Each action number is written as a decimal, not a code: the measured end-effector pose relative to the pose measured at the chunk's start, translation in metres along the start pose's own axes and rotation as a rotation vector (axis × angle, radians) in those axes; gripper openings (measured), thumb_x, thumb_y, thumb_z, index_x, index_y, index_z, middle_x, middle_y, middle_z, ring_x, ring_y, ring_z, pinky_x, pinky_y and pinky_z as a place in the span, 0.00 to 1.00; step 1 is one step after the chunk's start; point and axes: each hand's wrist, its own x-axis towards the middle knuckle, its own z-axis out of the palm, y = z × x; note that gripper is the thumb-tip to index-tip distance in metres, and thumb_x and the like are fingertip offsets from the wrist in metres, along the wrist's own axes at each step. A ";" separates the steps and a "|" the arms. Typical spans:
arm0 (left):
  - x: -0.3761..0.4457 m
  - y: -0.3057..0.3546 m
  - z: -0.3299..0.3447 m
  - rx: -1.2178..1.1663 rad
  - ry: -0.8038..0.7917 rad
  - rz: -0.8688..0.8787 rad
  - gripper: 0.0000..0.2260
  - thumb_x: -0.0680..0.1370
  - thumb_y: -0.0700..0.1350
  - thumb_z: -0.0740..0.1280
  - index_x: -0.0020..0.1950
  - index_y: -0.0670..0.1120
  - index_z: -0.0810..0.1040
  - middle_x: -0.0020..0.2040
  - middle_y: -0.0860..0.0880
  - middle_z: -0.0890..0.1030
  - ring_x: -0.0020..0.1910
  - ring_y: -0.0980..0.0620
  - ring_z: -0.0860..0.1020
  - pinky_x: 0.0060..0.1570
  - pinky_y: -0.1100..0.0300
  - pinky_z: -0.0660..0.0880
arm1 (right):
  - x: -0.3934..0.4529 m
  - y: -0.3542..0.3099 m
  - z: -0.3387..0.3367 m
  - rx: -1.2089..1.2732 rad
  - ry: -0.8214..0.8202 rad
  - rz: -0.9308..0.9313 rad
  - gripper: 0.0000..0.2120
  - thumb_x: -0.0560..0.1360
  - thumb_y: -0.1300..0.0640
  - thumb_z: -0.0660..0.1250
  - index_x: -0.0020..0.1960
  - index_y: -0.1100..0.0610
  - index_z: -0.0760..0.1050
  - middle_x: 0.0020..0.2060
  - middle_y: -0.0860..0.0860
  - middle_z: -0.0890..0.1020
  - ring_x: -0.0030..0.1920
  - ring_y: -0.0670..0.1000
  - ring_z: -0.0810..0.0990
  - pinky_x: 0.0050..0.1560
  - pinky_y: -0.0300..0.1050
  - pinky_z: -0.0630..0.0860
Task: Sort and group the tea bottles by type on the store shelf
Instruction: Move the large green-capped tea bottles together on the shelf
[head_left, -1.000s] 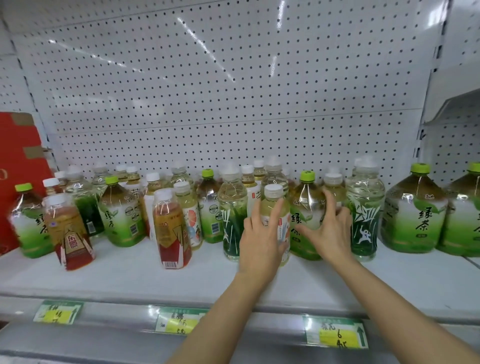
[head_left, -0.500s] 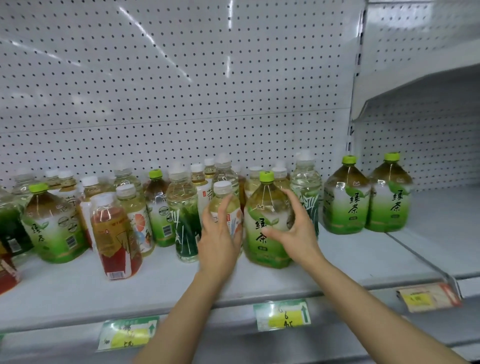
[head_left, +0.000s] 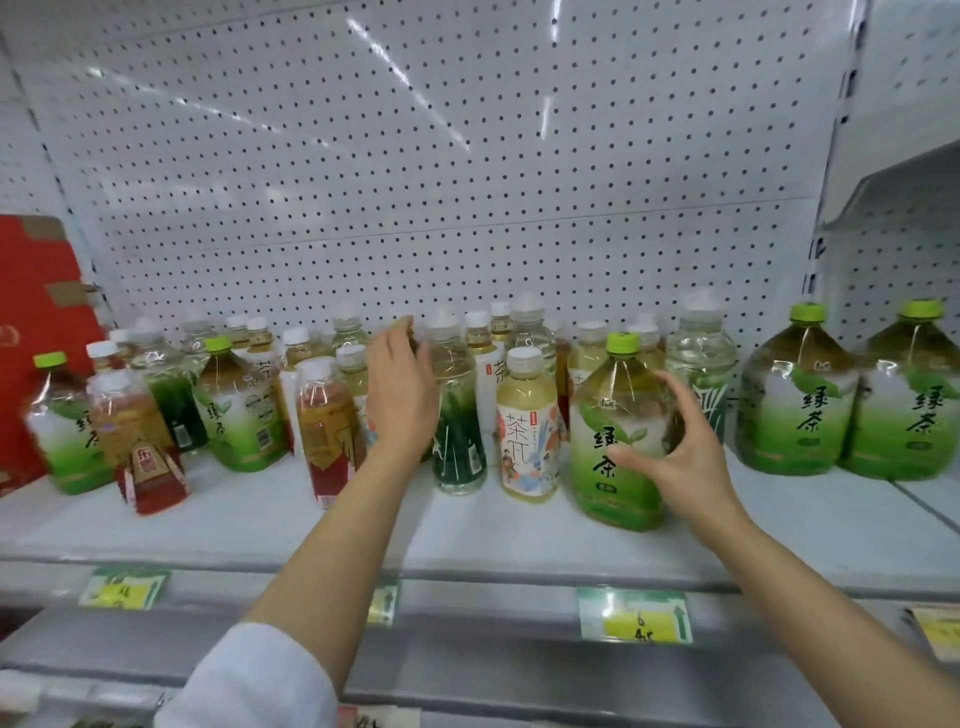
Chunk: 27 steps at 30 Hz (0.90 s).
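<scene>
Green-capped green tea bottle (head_left: 618, 436) gripped at its side by right hand (head_left: 680, 457); left hand (head_left: 402, 395) open, fingers straight, among smaller bottles behind.

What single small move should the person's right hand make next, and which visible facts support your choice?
Probably slide the green tea bottle rightward along the shelf to the two matching green-capped bottles. The right hand already curls around its side, bare shelf lies between, and it stands among unlike bottles. The left hand reaches elsewhere.
</scene>
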 end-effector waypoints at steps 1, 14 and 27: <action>0.019 -0.005 0.001 0.040 -0.057 -0.082 0.19 0.84 0.44 0.59 0.75 0.42 0.66 0.70 0.44 0.72 0.69 0.45 0.70 0.67 0.50 0.70 | -0.001 -0.001 0.001 0.014 0.006 0.002 0.46 0.63 0.62 0.81 0.74 0.42 0.64 0.72 0.43 0.67 0.71 0.46 0.64 0.71 0.54 0.64; 0.110 -0.039 0.039 0.214 -0.392 -0.307 0.15 0.82 0.43 0.65 0.36 0.41 0.70 0.38 0.42 0.77 0.41 0.43 0.77 0.35 0.54 0.72 | -0.018 -0.009 -0.001 0.151 0.080 0.025 0.38 0.61 0.52 0.81 0.67 0.33 0.70 0.68 0.41 0.74 0.69 0.47 0.71 0.68 0.61 0.71; 0.153 0.019 -0.033 -0.374 0.100 -0.068 0.14 0.83 0.50 0.60 0.63 0.42 0.75 0.53 0.50 0.76 0.50 0.51 0.73 0.46 0.61 0.68 | -0.028 -0.007 -0.012 0.378 0.059 0.001 0.36 0.62 0.60 0.76 0.67 0.41 0.73 0.61 0.49 0.81 0.57 0.52 0.82 0.45 0.46 0.83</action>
